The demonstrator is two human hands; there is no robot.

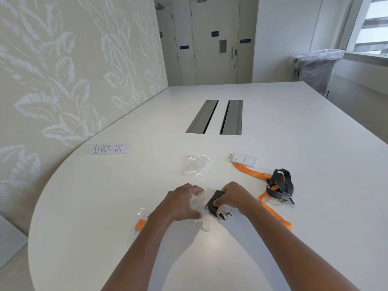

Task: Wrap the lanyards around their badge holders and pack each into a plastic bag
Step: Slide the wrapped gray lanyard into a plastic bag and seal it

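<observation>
Head view. Item: dark grey lanyard wound into a compact bundle around its badge holder (216,203), metal clip trailing, on the white surface (294,131) at the mouth of a clear plastic zip bag (200,208). Right hand (233,198): fingers curled around the bundle, forearm angled in from lower right. Left hand (180,203): fingers bent, pinching the bag's opening. Handling advice: the mouth probably needed spreading wide, bundle fed flat, clip tucked last. Unpacked orange lanyard with white badge holder (254,172) lay near right.
</observation>
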